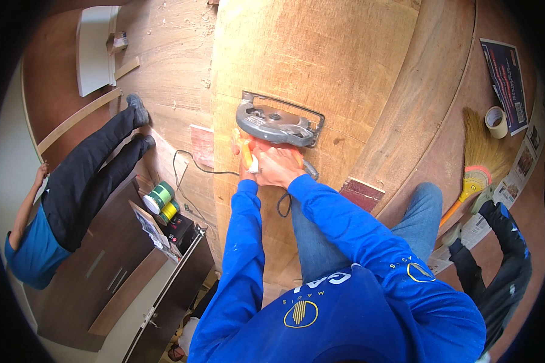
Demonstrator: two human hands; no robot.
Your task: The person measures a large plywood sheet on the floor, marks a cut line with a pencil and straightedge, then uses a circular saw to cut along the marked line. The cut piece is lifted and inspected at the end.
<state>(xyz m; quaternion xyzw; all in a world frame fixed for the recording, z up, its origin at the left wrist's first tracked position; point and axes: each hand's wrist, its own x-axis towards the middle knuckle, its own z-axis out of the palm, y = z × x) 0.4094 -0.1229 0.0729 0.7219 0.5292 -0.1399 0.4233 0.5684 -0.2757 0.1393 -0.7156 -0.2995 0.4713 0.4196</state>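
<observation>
A circular saw [278, 127] with a dark grey blade guard, an orange body and a black metal base frame rests on a wide wooden board [321, 54]. My right hand [280, 167] is wrapped round the orange body at its near side. Close beside it, my left hand [247, 172] grips the saw's near left part, where an orange and white piece shows; its fingers are partly hidden. A black cord [209, 170] runs off to the left of the saw. Whether the blade is turning, I cannot tell.
A dark red block [361, 195] lies right of my knee. Green and yellow spools [163, 202] stand on a cabinet at left. A person in dark trousers [85, 175] stands there; another person's legs [496, 266] show at right, near a broom [487, 145] and a tape roll [496, 123].
</observation>
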